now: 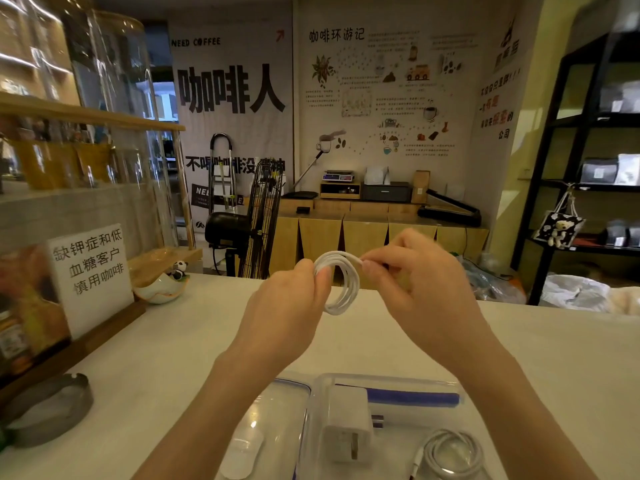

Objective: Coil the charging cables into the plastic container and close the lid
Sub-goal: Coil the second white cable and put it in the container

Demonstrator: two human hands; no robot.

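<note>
1. The left hand (294,299) and right hand (412,282) both pinch a white charging cable (341,282), wound in a round loop, above the white counter (166,358).
2. A wall banner (232,91) says "NEED COFFEE".

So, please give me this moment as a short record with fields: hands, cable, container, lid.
left hand: left hand grips one side of the white coiled charging cable
right hand: right hand pinches the cable end at the top of the coil
cable position: held in the air above the white counter
container: clear plastic container, open, holds a white plug adapter and a second white coiled cable
lid: clear blue-edged lid lies left of the container
</note>
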